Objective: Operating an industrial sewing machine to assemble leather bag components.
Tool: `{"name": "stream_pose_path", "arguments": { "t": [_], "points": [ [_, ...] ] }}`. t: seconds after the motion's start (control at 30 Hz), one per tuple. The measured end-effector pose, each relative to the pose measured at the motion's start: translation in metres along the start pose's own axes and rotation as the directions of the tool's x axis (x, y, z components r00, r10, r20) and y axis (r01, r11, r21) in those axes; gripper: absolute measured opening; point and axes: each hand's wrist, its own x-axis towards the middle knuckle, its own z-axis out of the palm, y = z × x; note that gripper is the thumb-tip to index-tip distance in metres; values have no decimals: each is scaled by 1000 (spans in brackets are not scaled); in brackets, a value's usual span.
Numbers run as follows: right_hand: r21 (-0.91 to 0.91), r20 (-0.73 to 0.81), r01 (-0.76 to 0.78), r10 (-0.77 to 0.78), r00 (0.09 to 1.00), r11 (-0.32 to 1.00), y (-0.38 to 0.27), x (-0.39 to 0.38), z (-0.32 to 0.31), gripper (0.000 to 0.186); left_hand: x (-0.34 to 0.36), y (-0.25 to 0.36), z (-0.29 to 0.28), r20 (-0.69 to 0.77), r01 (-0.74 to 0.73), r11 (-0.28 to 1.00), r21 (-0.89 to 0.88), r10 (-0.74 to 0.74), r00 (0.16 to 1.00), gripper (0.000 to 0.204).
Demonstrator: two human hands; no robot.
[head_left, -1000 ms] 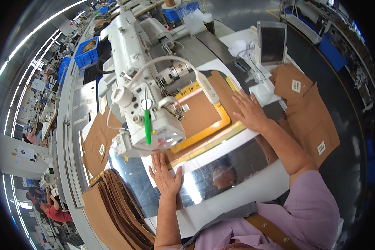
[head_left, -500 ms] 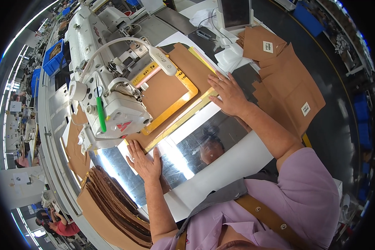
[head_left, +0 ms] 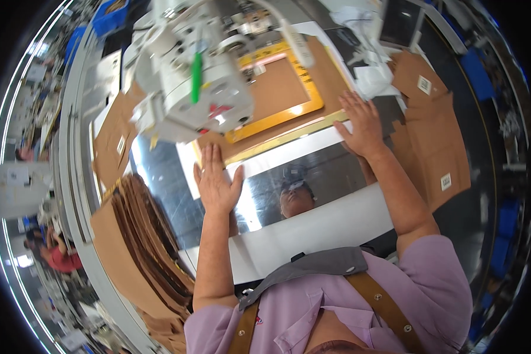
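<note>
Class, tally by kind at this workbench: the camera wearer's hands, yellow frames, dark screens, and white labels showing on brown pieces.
Left hand, right hand: 2
Yellow frame: 1
Dark screen: 1
White labels: 3
Total: 7

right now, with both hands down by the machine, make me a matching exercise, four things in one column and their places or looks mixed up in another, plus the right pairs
Column one
1. right hand
2. yellow frame
3. left hand
4. stack of brown pieces

Column two
A. to the left of the left forearm
B. at the near left corner of the brown panel
C. at the near right corner of the brown panel
D. rectangular, with brown showing through its opening

Right pairs: 1-C; 2-D; 3-B; 4-A
</note>
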Motion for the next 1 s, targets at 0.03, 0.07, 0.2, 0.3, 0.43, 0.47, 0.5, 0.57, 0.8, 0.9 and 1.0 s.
{"name": "stream_pose_path", "arguments": {
  "t": [0.03,0.07,0.2,0.3,0.43,0.47,0.5,0.57,0.8,0.9,1.0],
  "points": [
    [-27,6,-3,3,1000,1000,0,1,0,59,2,0,0,3,-4,1000,6,4,1000,82],
    [-55,9,-10,10,1000,998,-1,1,0,59,1,-3,2,-23,-16,1000,24,17,1000,81],
    [-219,-5,17,-19,1000,976,1,-1,4,59,-3,-4,3,0,29,998,56,-29,1000,83],
    [-205,-3,-12,12,1000,979,6,-1,10,60,-1,-7,5,3,23,996,85,-23,1000,84],
    [-236,36,-9,18,999,972,7,-2,11,62,-2,-9,7,5,13,996,88,-13,1000,83],
    [-260,38,-5,16,999,966,9,-4,12,63,-3,-9,7,6,6,996,93,-7,1000,83],
    [-284,40,-2,14,999,959,10,-4,12,63,-4,-8,7,5,15,996,90,-15,1000,83],
    [-255,10,9,-7,1000,967,7,-4,10,63,-4,-6,5,38,37,997,63,-39,998,83],
    [10,4,151,-151,989,988,3,2,7,62,-5,-12,11,-50,38,998,57,-36,998,84],
    [-52,59,121,-118,991,991,2,2,5,60,-3,-10,8,-43,39,998,48,-37,998,85],
    [-52,46,126,-124,991,991,8,1,7,59,-2,-8,6,-50,53,998,16,-52,997,84]
  ]
}}
